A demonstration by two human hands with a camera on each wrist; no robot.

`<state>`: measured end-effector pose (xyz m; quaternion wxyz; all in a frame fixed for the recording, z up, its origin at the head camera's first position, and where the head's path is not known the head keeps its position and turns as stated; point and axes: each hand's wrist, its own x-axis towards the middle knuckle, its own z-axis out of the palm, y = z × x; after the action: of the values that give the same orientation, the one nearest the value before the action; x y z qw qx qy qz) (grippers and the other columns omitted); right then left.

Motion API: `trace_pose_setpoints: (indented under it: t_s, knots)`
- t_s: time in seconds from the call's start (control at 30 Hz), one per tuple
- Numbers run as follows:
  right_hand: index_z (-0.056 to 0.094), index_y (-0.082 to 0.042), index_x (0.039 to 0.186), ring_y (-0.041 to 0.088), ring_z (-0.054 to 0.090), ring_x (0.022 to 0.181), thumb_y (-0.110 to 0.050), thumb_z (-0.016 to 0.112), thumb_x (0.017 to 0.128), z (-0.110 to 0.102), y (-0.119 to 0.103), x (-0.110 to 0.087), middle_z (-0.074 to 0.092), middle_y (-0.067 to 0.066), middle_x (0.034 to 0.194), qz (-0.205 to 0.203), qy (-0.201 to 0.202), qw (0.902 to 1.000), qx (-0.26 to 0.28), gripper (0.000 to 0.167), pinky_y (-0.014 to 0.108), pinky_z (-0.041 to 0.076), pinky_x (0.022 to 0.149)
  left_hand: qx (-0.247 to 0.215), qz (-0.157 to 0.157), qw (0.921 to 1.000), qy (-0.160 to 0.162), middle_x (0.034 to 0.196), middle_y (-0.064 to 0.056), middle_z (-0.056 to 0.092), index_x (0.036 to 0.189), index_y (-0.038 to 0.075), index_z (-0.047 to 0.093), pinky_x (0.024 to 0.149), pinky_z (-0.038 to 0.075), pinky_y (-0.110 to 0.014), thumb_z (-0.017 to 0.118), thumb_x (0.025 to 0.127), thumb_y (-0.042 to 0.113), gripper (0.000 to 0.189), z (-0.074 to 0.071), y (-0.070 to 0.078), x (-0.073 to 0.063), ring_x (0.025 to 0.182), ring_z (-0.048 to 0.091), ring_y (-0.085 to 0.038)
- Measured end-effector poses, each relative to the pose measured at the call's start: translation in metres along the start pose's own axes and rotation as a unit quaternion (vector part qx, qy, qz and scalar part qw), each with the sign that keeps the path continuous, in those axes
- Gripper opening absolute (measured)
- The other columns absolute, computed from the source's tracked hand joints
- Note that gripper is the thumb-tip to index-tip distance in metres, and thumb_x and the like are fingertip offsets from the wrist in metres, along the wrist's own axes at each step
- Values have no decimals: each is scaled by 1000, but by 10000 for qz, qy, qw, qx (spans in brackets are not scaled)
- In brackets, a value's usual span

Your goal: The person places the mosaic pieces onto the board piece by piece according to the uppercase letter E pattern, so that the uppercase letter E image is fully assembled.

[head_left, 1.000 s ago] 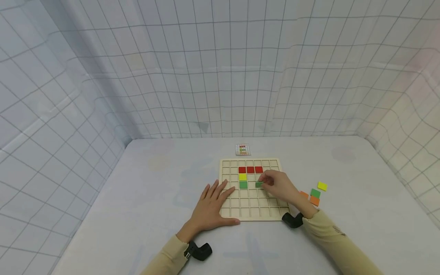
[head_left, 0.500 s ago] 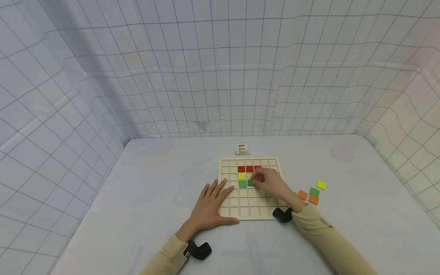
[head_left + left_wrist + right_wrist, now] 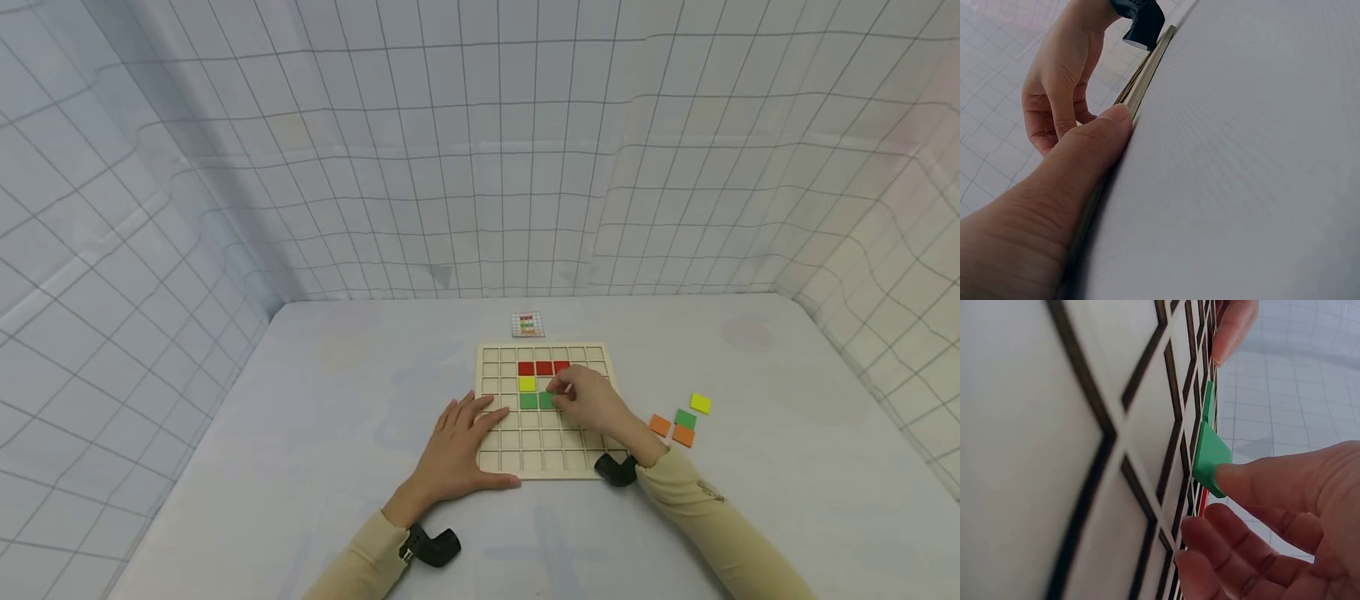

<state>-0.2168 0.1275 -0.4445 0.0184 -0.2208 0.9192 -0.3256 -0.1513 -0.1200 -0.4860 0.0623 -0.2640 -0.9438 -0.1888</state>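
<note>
A wooden grid board (image 3: 531, 439) lies on the white table with several coloured tiles in its cells. My right hand (image 3: 597, 404) pinches a green tile (image 3: 1210, 455), which sits tilted at the cell right of another green tile (image 3: 528, 401); the thumb (image 3: 1241, 481) is on its edge. Above these are a yellow tile (image 3: 527, 383) and three red tiles (image 3: 544, 368), the rightmost partly covered by my right hand. My left hand (image 3: 455, 454) rests with spread fingers on the board's left side, its thumb (image 3: 1107, 125) along the front edge.
Right of the board lie loose tiles: a yellow tile (image 3: 701, 404), a green tile (image 3: 686, 418) and two orange tiles (image 3: 683, 435). Behind the board lies a small card (image 3: 528, 324) printed with a coloured grid pattern. Checked white curtains (image 3: 480, 167) surround the table.
My right hand has moved left with the green tile, bringing it beside the first green tile. In the last half second the tile has lowered slightly. My left hand has stayed in place.
</note>
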Motion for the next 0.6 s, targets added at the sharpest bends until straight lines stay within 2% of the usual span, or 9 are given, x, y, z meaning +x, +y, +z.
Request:
trace_pose_setpoints:
  t_s: [0.17, 0.37, 0.6]
  knots:
    - [73, -7, 92, 13, 49, 67, -7, 70, 84, -2, -2, -4, 54, -2, 80, -80, 3, 9991, -412, 9, 26, 44, 57, 31, 22, 10000, 41, 148, -6, 32, 144, 24, 42, 113, 10, -44, 58, 67, 81, 98, 1, -1, 0, 140, 18, -29]
    - [72, -5, 97, 14, 49, 71, -9, 69, 84, -3, -2, -12, 54, 0, 85, -192, -200, 9985, -464, 14, 27, 44, 59, 39, 66, 9999, 84, 148, -6, 31, 145, 24, 42, 113, 10, -44, 57, 68, 81, 97, 2, -1, -1, 140, 18, -28]
    - [72, -7, 96, 15, 53, 83, -10, 70, 86, -8, 8, -25, 59, 1, 95, -901, -238, 9955, -166, 11, 32, 48, 70, 101, 33, 9999, 65, 148, -5, 31, 145, 24, 41, 113, 10, -43, 57, 68, 81, 98, 2, -1, -1, 140, 18, -29]
